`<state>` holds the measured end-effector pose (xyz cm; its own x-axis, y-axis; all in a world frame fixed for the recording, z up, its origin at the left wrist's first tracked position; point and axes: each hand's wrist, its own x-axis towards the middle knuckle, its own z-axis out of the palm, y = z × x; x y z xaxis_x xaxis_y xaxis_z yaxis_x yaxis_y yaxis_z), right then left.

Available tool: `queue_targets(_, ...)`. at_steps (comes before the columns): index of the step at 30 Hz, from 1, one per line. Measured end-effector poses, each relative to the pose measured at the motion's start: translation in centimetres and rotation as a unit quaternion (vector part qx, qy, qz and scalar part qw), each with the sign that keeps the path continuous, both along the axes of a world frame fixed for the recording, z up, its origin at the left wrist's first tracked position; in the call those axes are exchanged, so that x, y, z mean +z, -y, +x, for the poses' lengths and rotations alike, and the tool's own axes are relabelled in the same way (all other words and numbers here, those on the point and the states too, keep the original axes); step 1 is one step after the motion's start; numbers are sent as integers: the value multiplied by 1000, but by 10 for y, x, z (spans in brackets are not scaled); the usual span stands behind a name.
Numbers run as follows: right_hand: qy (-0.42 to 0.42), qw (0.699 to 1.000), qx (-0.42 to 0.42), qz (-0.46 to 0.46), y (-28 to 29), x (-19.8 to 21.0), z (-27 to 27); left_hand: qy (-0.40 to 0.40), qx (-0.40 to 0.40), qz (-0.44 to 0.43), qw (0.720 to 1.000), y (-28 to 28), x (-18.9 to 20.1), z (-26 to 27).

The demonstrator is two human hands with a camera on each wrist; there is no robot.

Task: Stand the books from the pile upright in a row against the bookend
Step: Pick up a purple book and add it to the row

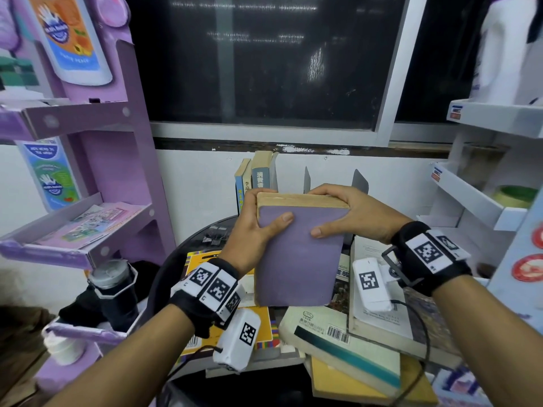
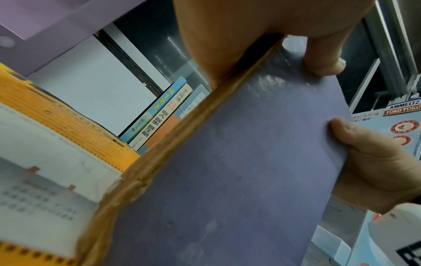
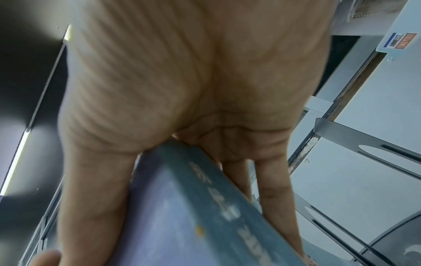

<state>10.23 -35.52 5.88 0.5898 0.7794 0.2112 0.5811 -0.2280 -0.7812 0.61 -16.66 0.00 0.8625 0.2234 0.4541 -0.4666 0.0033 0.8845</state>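
Both hands grip thick purple book (image 1: 296, 254), page edges yellowed.

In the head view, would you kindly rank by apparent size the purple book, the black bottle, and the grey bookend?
1. Purple-covered book, nearest the camera.
2. Black lidded bottle.
3. Grey metal bookend, mostly hidden, so unsure.

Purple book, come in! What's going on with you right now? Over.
Left grip and right grip both hold purple book, lifted above pile. Three books already upright. Nothing in the way.
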Motion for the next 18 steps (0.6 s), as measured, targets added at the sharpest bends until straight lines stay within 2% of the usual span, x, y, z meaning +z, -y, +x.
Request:
queue_targets(7, -16, 1000, 12, -22, -1, 7, -2, -10, 21, -57, 998, -6, 9, 14)
queue_targets(12, 39, 999, -36, 12, -6, 11, -1, -36, 4, -58, 998, -14, 25, 24)
queue_targets(15, 50, 996, -63, 44, -8, 9, 2, -48, -11, -9, 999, -21, 35, 30)
queue_targets(18, 71, 992, -89, 52, -7, 9, 3, -64, 8, 103, 993, -34, 47, 38)
